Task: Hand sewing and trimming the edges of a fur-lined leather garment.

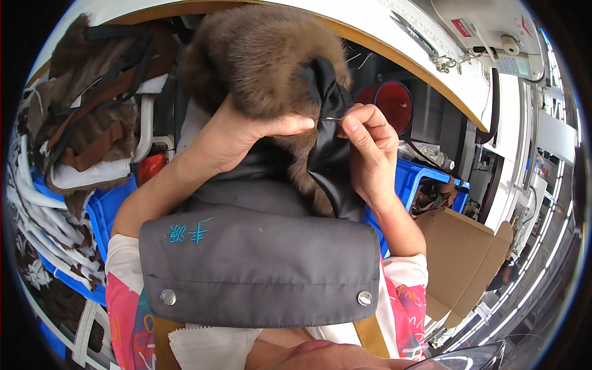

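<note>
At the lower right of a brown fur piece [265, 55], my right hand [375, 142] pinches a needle [332, 118] lying crosswise over glossy black lining [334, 161], free end toward the fur; my left hand [239, 131] holds the fur's edge, thumb atop, other fingers hidden.

Fur piece [265, 61] before the table [441, 77], strips [46, 225] and bin [112, 209] at left, cardboard box [459, 265] at right.
</note>
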A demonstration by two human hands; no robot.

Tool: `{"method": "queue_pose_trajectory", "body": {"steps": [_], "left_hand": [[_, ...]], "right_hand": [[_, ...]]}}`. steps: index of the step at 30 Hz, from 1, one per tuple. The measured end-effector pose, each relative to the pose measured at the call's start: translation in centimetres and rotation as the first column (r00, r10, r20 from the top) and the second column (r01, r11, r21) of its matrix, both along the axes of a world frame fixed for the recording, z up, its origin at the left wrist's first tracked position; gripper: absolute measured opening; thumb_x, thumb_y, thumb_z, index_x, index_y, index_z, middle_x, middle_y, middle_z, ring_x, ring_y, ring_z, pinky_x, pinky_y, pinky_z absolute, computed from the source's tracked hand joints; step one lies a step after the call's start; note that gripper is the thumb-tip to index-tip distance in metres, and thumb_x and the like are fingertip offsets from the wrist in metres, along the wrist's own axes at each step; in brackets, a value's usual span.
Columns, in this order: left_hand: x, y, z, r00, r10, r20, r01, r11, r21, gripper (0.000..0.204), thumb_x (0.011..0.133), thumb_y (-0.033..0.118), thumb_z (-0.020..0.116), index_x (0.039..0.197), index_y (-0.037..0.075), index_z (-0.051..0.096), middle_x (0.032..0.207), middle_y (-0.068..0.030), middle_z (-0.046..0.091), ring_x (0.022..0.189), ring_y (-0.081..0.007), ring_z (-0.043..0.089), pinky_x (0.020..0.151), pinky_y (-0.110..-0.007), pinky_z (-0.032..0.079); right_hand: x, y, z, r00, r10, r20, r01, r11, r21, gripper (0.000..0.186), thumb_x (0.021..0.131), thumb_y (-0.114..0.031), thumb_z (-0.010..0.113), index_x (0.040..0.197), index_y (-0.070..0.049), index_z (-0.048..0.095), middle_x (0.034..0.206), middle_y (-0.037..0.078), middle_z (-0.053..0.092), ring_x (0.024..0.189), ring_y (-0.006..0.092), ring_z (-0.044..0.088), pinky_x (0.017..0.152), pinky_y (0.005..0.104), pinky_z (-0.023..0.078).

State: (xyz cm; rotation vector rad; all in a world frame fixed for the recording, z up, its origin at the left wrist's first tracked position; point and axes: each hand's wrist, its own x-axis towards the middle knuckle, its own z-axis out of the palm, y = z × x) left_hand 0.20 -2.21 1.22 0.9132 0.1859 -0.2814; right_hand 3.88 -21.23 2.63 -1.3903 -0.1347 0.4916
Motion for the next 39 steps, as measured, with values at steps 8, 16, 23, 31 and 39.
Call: {"method": "queue_pose_trajectory", "body": {"steps": [8,16,23,31,39], "left_hand": [[0.2,0.0,-0.6,1.000,0.003,0.016,-0.003,1.000,-0.006,0.042,0.071,-0.006,0.066,0.110,0.001,0.051,0.096,-0.0054,0.058,0.089,-0.0147,0.058,0.079,-0.029,0.049],[0.4,-0.2,-0.7,0.997,-0.008,0.081,0.008,1.000,0.000,0.041,0.070,-0.006,0.067,0.107,0.001,0.052,0.094,-0.0043,0.057,0.087,-0.0141,0.058,0.077,-0.029,0.050],[0.7,-0.3,0.3,0.998,0.043,-0.038,-0.040,0.997,0.063,0.050,0.070,-0.005,0.067,0.116,-0.001,0.049,0.106,-0.0051,0.056,0.098,-0.0142,0.055,0.086,-0.028,0.045],[0.8,-1.0,0.6,0.996,0.079,-0.034,-0.075,0.991,0.109,0.031,0.072,0.000,0.065,0.101,0.002,0.055,0.090,-0.0041,0.060,0.083,-0.0131,0.059,0.075,-0.027,0.048],[1.3,-1.4,1.7,0.982,0.097,-0.159,-0.085,0.993,0.084,0.044,0.069,-0.002,0.068,0.110,0.001,0.051,0.099,-0.0040,0.056,0.092,-0.0131,0.055,0.081,-0.028,0.046]], "right_hand": [[0.8,0.0,0.2,0.990,0.106,-0.097,-0.102,0.994,0.045,0.014,0.083,-0.010,0.059,0.072,-0.005,0.053,0.070,0.000,0.048,0.069,0.0088,0.041,0.067,0.0218,0.032],[0.4,0.1,0.3,0.998,0.066,0.004,-0.066,0.998,0.017,0.012,0.080,-0.005,0.062,0.072,-0.004,0.054,0.071,0.001,0.049,0.068,0.0089,0.042,0.066,0.0214,0.033],[3.6,-2.0,5.0,0.777,0.237,0.583,0.126,0.850,-0.512,0.018,0.072,-0.011,0.071,0.088,-0.005,0.064,0.086,0.007,0.058,0.084,0.0180,0.055,0.072,0.0273,0.043],[16.5,-7.5,4.5,0.505,0.451,0.736,0.444,0.595,-0.670,0.025,0.082,-0.019,0.062,0.103,-0.005,0.065,0.097,0.010,0.062,0.084,0.0166,0.059,0.072,0.0275,0.045],[17.1,-6.2,1.5,0.695,0.126,0.708,0.386,0.765,-0.515,0.016,0.088,-0.012,0.050,0.091,0.003,0.055,0.087,0.015,0.062,0.077,0.0218,0.061,0.070,0.0314,0.048]]}}
